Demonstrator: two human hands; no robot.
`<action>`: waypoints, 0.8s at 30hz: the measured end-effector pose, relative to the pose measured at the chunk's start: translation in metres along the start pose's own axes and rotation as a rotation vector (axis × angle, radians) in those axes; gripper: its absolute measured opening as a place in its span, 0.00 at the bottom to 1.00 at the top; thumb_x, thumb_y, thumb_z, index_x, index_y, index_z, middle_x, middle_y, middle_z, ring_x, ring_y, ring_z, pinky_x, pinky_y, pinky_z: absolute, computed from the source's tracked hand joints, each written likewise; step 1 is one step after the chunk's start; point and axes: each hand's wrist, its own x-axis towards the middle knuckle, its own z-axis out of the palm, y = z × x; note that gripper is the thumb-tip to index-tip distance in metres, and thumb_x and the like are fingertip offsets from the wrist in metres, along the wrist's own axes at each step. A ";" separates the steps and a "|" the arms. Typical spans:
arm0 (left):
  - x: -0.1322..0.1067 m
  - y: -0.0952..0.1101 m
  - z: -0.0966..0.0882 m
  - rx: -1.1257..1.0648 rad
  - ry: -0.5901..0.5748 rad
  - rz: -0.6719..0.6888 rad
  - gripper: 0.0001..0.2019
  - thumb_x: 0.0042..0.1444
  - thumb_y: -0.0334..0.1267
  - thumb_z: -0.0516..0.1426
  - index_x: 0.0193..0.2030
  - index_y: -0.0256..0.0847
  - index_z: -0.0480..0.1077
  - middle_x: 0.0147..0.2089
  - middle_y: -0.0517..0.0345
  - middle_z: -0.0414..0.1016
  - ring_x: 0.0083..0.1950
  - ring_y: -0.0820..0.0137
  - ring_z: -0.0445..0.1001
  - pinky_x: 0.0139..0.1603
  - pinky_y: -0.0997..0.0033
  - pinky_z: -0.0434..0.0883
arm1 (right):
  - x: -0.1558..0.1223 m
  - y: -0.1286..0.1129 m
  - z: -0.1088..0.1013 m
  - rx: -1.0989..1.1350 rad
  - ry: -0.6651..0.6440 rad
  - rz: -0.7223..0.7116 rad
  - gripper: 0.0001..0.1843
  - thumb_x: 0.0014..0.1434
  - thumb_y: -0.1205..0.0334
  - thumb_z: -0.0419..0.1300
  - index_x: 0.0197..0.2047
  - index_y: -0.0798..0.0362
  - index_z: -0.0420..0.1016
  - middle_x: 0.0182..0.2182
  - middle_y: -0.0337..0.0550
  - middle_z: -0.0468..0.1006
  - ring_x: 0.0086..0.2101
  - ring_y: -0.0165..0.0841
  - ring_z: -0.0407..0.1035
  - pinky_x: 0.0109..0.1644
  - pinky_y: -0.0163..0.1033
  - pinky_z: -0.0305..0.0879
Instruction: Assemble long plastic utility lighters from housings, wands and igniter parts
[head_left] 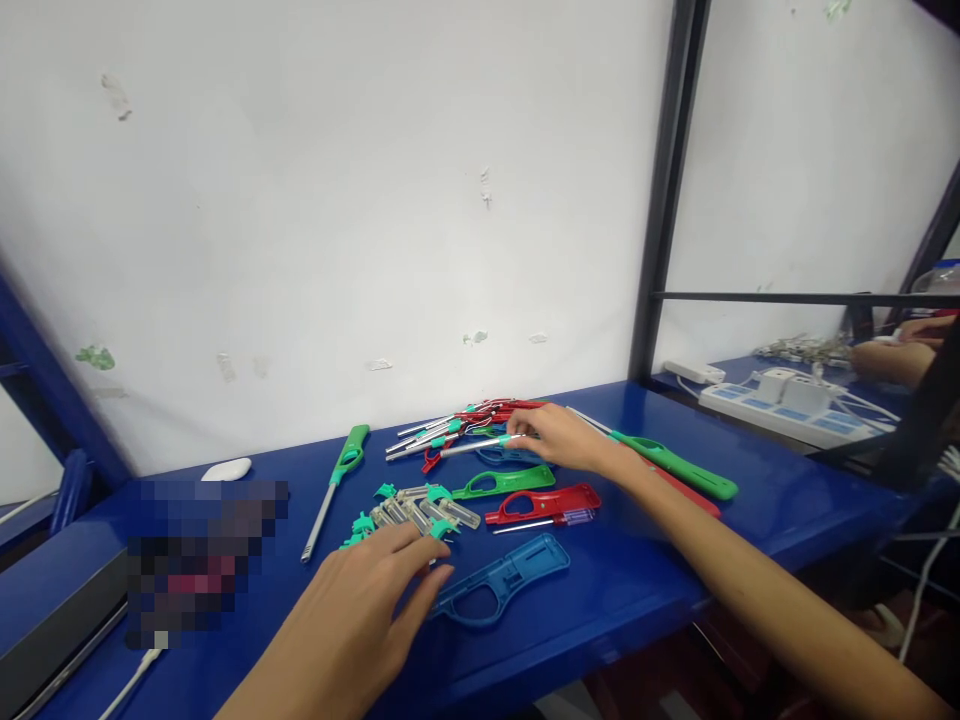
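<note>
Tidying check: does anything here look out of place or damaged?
Nothing looks broken. One green lighter lies apart at the left, away from the tube pile by the right hand; the wall bears torn scraps.

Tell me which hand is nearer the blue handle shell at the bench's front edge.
Left. The left hand lies spread beside the blue shell, fingertips at its left end. The right hand is farther back, pinching a metal tube at the pile.
</note>
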 end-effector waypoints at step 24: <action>-0.018 -0.009 -0.027 -0.037 0.306 0.094 0.13 0.75 0.33 0.53 0.57 0.52 0.75 0.48 0.63 0.82 0.47 0.68 0.81 0.48 0.71 0.74 | -0.053 -0.125 -0.029 0.455 -0.152 -0.147 0.24 0.68 0.46 0.67 0.65 0.35 0.73 0.36 0.30 0.86 0.39 0.36 0.76 0.48 0.40 0.64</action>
